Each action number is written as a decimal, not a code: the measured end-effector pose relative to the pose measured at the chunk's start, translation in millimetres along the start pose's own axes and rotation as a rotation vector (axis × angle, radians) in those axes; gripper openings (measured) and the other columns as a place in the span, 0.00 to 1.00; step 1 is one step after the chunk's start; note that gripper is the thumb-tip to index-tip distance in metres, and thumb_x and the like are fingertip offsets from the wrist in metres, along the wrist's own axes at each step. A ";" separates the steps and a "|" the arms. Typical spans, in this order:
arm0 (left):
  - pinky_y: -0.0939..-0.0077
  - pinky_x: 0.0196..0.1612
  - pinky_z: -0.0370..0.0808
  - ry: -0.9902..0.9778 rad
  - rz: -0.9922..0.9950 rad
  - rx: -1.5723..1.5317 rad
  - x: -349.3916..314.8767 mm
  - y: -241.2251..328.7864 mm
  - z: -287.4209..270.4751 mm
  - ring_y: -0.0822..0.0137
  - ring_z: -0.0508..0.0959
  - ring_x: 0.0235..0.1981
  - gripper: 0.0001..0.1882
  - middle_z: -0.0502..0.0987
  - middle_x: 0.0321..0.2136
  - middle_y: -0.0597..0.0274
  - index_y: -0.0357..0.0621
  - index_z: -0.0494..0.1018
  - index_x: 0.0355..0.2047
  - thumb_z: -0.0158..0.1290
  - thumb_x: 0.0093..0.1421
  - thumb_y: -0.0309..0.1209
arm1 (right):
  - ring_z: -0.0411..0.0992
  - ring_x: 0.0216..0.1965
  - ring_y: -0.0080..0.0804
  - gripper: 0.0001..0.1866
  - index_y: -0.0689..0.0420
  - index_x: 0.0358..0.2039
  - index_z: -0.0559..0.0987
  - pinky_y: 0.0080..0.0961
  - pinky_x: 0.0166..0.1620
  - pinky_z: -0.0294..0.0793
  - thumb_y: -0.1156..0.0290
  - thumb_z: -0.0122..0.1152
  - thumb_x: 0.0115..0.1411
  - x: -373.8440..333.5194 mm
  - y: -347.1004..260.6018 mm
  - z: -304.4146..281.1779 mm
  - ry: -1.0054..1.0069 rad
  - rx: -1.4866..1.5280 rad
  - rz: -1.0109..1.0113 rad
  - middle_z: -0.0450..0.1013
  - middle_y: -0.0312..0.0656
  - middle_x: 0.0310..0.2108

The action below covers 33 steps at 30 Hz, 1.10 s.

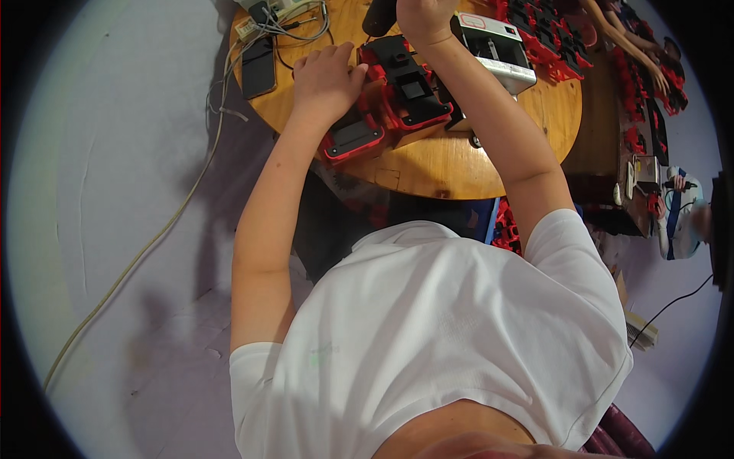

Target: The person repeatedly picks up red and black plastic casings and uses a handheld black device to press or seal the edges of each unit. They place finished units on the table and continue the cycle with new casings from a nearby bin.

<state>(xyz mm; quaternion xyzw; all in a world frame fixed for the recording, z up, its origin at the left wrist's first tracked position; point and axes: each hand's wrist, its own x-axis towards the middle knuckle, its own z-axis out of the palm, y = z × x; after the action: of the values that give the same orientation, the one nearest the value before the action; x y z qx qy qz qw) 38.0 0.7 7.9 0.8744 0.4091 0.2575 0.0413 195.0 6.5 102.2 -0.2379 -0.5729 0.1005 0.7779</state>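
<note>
The left hand (329,80), palm down, has fingers loosely spread; the right hand (425,19) is cropped, its grip unclear. Between them sits a blocky, red-edged black plastic part (405,73) with a square recess, on the round yellowish wooden table (459,172).

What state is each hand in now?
Left hand: palm down by red-and-black parts; grip can't be told.
Right hand: cut off at top edge; open or closed can't be told.
</note>
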 end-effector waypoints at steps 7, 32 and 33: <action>0.56 0.53 0.65 0.056 0.044 -0.010 -3.1 -1.9 2.2 0.55 0.76 0.45 0.23 0.78 0.40 0.56 0.43 0.73 0.49 0.55 0.57 0.43 | 0.61 0.23 0.15 0.14 0.56 0.39 0.64 0.16 0.25 0.63 0.62 0.58 0.65 -1.2 3.7 10.8 -0.039 -0.045 0.078 0.63 0.30 0.25; 0.59 0.52 0.68 -0.042 0.054 -0.011 5.1 -12.8 4.1 0.51 0.76 0.47 0.27 0.77 0.45 0.51 0.42 0.72 0.52 0.52 0.60 0.48 | 0.69 0.25 0.23 0.21 0.59 0.47 0.65 0.21 0.29 0.70 0.61 0.60 0.63 -62.2 -103.4 -154.8 0.102 -0.347 0.026 0.69 0.39 0.28; 0.57 0.54 0.66 -0.052 0.043 -0.050 5.3 -14.0 4.6 0.51 0.75 0.48 0.29 0.77 0.46 0.50 0.41 0.72 0.53 0.52 0.59 0.50 | 0.69 0.26 0.23 0.21 0.59 0.47 0.65 0.21 0.30 0.70 0.61 0.60 0.63 -63.9 -100.6 -156.9 0.104 -0.345 0.021 0.69 0.39 0.28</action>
<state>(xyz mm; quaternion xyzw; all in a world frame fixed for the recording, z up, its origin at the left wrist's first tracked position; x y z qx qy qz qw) 33.3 14.5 2.2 0.8881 0.3824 0.2458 0.0685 310.0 -148.0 60.9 -0.3789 -0.5381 -0.0036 0.7529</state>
